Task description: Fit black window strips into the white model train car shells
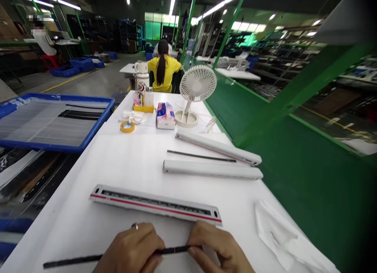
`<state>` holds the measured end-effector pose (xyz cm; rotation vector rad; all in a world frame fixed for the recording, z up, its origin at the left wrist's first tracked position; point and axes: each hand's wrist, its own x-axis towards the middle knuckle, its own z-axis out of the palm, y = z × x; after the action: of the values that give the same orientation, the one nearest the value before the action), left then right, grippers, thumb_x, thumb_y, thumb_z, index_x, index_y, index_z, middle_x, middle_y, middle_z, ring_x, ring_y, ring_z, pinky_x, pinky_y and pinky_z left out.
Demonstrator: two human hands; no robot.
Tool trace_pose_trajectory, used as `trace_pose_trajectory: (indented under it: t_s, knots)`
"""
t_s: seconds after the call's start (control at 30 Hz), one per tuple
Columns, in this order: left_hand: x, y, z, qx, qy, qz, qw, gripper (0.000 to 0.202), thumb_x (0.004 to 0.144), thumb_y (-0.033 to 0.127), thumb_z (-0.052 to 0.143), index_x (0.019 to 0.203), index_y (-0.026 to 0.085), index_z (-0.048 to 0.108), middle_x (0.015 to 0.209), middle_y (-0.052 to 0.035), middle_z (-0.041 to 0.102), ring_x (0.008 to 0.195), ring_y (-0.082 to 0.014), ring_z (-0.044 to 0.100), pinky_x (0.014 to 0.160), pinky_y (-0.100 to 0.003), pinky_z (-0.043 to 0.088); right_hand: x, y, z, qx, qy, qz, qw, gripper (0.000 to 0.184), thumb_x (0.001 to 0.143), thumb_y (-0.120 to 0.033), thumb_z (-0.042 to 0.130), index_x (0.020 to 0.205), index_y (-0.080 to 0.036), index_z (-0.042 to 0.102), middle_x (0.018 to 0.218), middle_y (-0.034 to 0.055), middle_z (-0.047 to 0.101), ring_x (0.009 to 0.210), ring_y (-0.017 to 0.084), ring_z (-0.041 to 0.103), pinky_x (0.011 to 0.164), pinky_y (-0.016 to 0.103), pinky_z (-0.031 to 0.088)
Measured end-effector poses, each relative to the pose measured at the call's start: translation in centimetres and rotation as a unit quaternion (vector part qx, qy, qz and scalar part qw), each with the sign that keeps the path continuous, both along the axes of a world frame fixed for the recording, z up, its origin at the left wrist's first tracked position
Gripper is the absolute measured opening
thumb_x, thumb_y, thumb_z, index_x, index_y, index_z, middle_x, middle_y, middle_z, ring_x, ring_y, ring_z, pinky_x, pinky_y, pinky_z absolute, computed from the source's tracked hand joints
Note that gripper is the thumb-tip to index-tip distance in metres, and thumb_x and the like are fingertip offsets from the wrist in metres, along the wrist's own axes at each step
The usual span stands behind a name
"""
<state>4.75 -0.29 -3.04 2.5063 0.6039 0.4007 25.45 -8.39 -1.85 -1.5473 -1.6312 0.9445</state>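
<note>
My left hand [131, 250] and my right hand [216, 247] both pinch a long thin black strip [73, 261] low on the white work table [64, 233]. A ring shows on my left hand. Just beyond my hands lies a white model train body shell [156, 205] with a red stripe and a long dark window opening, its near edge close to my fingers. Farther up the table lie two more white shells [218, 147] [212, 170], with a loose black strip [200, 155] between them.
A white cloth [285, 237] lies at the table's right. Farther on stand tape, tissues, bottles and a white fan [197, 84]. A blue tray [53, 122] of dark strips sits left. A green panel [309, 186] runs along the right edge. A person in yellow [163, 71] sits beyond.
</note>
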Motion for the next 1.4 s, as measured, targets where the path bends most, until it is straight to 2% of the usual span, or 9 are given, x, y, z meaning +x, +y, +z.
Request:
trace_pose_trajectory:
  t_s: [0.13,0.4,0.6,0.73,0.87,1.0,1.17,1.3,1.4]
  knots:
    - [-0.5,-0.9,1.5,-0.078,0.006,0.037,0.996,0.018,0.085,0.008,0.041,0.079,0.018,0.055,0.074,-0.0007,0.056,0.067,-0.0143,0.052,0.06,-0.027,0.04,-0.8,-0.6,0.2,0.003,0.016,0.002,1.0,0.01,0.086,-0.022,0.054,0.079,-0.018,0.059,0.072,0.0011,0.056,0.068,0.013,0.054,0.063,0.024,0.044]
    - [-1.4,-2.2,2.5,-0.092,0.012,0.025,0.995,0.018,0.087,0.009,0.042,0.085,0.019,0.057,0.076,0.0004,0.056,0.068,-0.0131,0.051,0.062,-0.027,0.036,-1.4,-1.6,0.4,0.048,0.018,0.041,0.998,0.015,0.089,-0.02,0.049,0.079,-0.018,0.06,0.07,0.0024,0.055,0.065,0.014,0.052,0.057,0.026,0.042]
    - [-2.0,-2.5,2.9,-0.052,0.02,0.072,0.996,0.013,0.086,0.014,0.047,0.083,0.018,0.059,0.076,0.0003,0.061,0.071,-0.0139,0.055,0.064,-0.027,0.039,-0.7,-2.4,0.2,0.107,-0.066,0.049,0.991,0.008,0.087,-0.019,0.052,0.087,-0.021,0.06,0.076,0.0027,0.058,0.068,0.015,0.057,0.057,0.024,0.047]
    - [-1.9,-2.9,3.3,0.028,0.021,0.071,0.997,0.017,0.086,0.013,0.045,0.076,0.017,0.058,0.07,-0.0001,0.059,0.063,-0.0134,0.052,0.057,-0.028,0.037,-1.4,-2.5,-0.1,0.194,-0.173,0.042,0.965,0.021,0.084,-0.021,0.056,0.105,-0.021,0.059,0.091,0.0072,0.059,0.081,0.019,0.059,0.065,0.028,0.051]
    - [-1.6,-3.4,3.7,0.078,0.022,0.056,0.995,0.019,0.086,0.014,0.044,0.071,0.016,0.056,0.067,-0.0003,0.057,0.058,-0.0131,0.05,0.053,-0.028,0.037,-2.2,-2.7,0.0,0.172,-0.171,0.099,0.965,0.012,0.087,-0.018,0.05,0.096,-0.021,0.058,0.083,0.0048,0.057,0.073,0.016,0.057,0.059,0.027,0.05]
    - [-2.5,-3.3,3.7,0.046,0.035,0.041,0.997,0.016,0.088,0.016,0.044,0.081,0.017,0.058,0.072,0.0002,0.06,0.061,-0.0128,0.054,0.056,-0.027,0.039,-1.4,-2.8,-0.1,0.152,-0.171,0.127,0.965,0.009,0.089,-0.017,0.046,0.092,-0.021,0.054,0.084,0.0052,0.054,0.075,0.016,0.055,0.061,0.026,0.048]
    - [-4.7,-2.8,3.2,0.016,0.007,0.09,0.996,0.017,0.089,0.016,0.045,0.082,0.017,0.06,0.072,-0.0012,0.061,0.066,-0.0139,0.055,0.063,-0.027,0.04,0.0,-2.7,0.0,0.227,-0.249,0.113,0.935,0.01,0.087,-0.016,0.05,0.095,-0.018,0.054,0.085,0.0071,0.056,0.078,0.019,0.054,0.067,0.032,0.047]
    - [-4.4,-3.1,2.9,0.081,-0.014,0.099,0.992,0.019,0.089,0.012,0.043,0.079,0.015,0.06,0.067,-0.0022,0.058,0.063,-0.0144,0.053,0.058,-0.027,0.039,-2.4,-2.5,0.9,0.298,-0.354,0.055,0.885,0.03,0.085,-0.009,0.05,0.115,-0.013,0.053,0.102,0.014,0.058,0.096,0.026,0.052,0.087,0.047,0.04]
    - [-3.4,-3.8,3.0,0.135,-0.015,0.086,0.987,0.021,0.088,0.011,0.042,0.075,0.015,0.058,0.064,-0.0022,0.055,0.06,-0.0149,0.05,0.054,-0.028,0.036,-5.2,-2.0,1.6,0.288,-0.31,0.057,0.904,0.025,0.086,-0.009,0.046,0.109,-0.012,0.056,0.098,0.0127,0.058,0.088,0.022,0.053,0.075,0.037,0.045]
